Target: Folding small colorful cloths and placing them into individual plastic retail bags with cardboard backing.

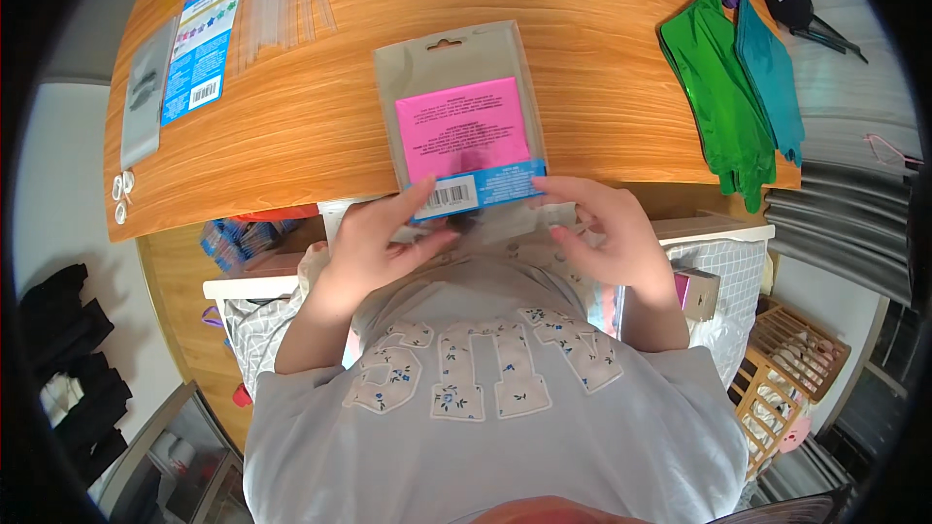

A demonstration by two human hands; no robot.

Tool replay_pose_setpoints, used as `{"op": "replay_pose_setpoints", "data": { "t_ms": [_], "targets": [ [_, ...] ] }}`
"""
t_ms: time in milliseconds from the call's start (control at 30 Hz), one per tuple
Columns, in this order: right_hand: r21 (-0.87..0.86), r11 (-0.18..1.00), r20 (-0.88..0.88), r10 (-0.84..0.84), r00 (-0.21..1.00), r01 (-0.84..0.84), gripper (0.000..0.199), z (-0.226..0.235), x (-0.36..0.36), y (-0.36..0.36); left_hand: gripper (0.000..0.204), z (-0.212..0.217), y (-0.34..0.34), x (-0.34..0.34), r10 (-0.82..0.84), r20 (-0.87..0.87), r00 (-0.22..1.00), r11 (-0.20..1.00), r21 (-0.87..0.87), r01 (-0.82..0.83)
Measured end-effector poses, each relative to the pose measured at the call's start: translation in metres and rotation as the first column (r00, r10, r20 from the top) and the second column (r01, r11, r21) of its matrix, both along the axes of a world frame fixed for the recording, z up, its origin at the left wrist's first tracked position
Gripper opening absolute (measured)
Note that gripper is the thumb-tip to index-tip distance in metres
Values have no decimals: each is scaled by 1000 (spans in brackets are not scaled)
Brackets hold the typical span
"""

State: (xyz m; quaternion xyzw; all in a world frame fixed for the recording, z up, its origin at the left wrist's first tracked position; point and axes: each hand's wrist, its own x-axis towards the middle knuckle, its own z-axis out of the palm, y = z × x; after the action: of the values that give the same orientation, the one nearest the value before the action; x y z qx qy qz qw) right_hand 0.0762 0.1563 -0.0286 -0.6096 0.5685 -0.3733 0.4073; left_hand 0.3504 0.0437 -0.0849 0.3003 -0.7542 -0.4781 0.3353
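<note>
Both hands pinch the lower edge of a flat clear packet [461,121] holding a pink sheet, left hand [374,238] and right hand [602,233] at its corners, over the wooden surface's [291,107] near edge; probably light, floppy, slippery.

A wooden surface [320,116] with warm orange grain fills the upper part of the view, and its near edge curves because of the lens. The light is bright and even. Below the surface, a lower wooden panel [180,272] is visible on the left side. The floor [68,184] on the left is pale and plain, and a heap of black clothing [73,369] lies on it. On the right side stands a white wire-grid basket [728,272], and next to it a wooden slatted crate [786,369] with some small things inside. At the far right, grey ribbed material [845,223] runs along the edge.
</note>
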Motion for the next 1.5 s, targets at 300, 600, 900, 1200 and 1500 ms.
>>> {"op": "replay_pose_setpoints", "data": {
  "t_ms": [300,600,900,1200,1500],
  "targets": [
    [132,986,301,-136,944,100,54,-4,14,-5,50,13,-14,-9,-82,113,990,942,-317,114],
    [242,942,57,-253,966,233,53,13,31,-9,46,14,-13,-10,-64,113,992,935,-340,100],
    [-53,985,67,-158,985,161,46,-12,25,2,46,7,-8,3,-148,119,982,980,-118,162],
    [-125,952,229,-248,941,281,26,-32,38,5,41,2,7,-2,-22,-128,992,998,58,29],
    [-58,913,207,-385,899,404,20,-37,45,7,33,-2,18,-5,139,-177,974,981,158,-111]
  ]
}}
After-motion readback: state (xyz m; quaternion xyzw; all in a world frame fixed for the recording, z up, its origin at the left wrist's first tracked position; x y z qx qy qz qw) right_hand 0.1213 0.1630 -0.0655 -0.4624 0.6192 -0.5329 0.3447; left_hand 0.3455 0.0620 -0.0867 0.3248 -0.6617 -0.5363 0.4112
